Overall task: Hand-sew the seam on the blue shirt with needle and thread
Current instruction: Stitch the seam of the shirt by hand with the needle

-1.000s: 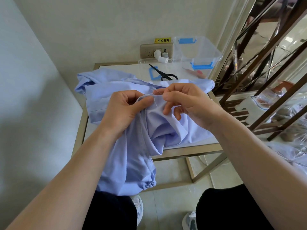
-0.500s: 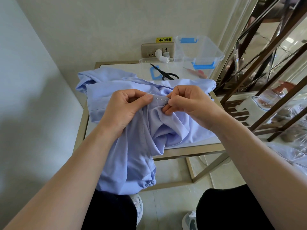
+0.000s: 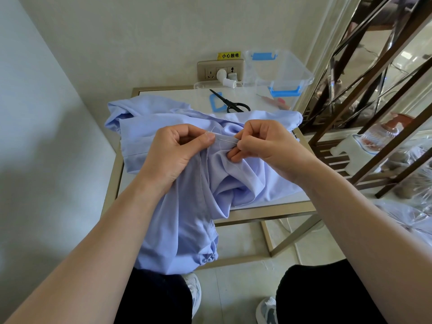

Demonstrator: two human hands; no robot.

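Observation:
The light blue shirt (image 3: 187,206) lies bunched on a small white table (image 3: 177,97) and hangs over its front edge toward my lap. My left hand (image 3: 173,153) pinches a raised fold of the shirt between thumb and fingers. My right hand (image 3: 264,141) grips a thin silver needle (image 3: 225,138), which runs level between the two hands with its tip at my left thumb. A faint white thread (image 3: 214,129) loops just above the fold.
Black scissors (image 3: 230,102) and a blue plastic frame (image 3: 216,102) lie on the table behind the shirt. A clear box with blue clips (image 3: 278,69) and a white thread spool (image 3: 228,82) stand by the wall socket. A metal shelf rack (image 3: 364,127) stands to the right.
My right hand has slid a little to the right of the left, and the needle now shows lying level between the two hands. The left hand keeps its pinch on the fold.

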